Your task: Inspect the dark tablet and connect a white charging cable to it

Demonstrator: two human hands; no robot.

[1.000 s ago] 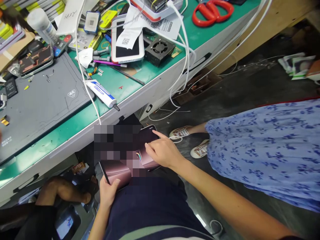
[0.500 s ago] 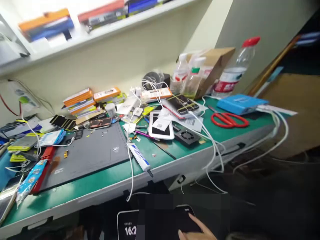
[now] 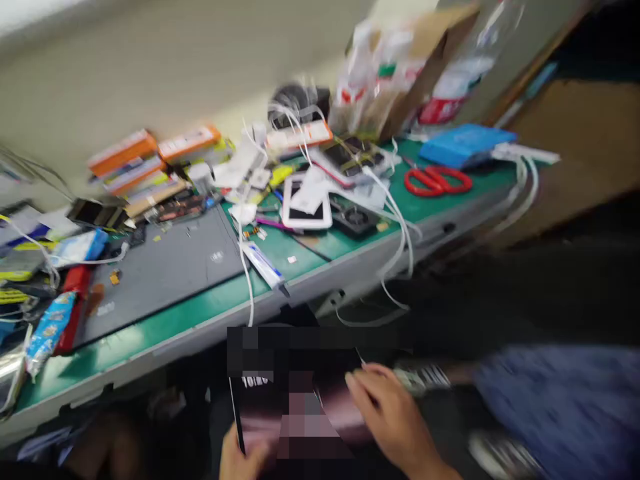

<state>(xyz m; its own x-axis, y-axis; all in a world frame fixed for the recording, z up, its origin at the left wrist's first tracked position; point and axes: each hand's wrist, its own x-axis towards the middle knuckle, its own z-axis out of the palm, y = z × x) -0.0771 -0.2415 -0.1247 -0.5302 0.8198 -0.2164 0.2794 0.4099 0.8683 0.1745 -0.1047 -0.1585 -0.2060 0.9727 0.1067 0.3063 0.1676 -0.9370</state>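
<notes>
Low in the view, below the bench edge, my left hand (image 3: 245, 455) grips the lower left side of a dark phone (image 3: 255, 417) with white clock digits near its top. To the right, my right hand (image 3: 395, 417) is curled, its fingertips on the edge of a second dark, glossy device (image 3: 345, 403). Pixel blocks cover the area between the hands, so where the two devices meet cannot be made out. Both hands are slightly blurred.
The green bench (image 3: 190, 310) holds a grey mat (image 3: 165, 283), a white tube (image 3: 265, 265), a white-framed device (image 3: 306, 217), red scissors (image 3: 440, 181), a blue box (image 3: 465, 145) and bottles. White cables hang over the edge. A person's patterned clothing (image 3: 565, 407) shows at the lower right.
The view has tilted down, so the bench appears higher. My left hand has come into view on the phone, and more of my right hand shows.
</notes>
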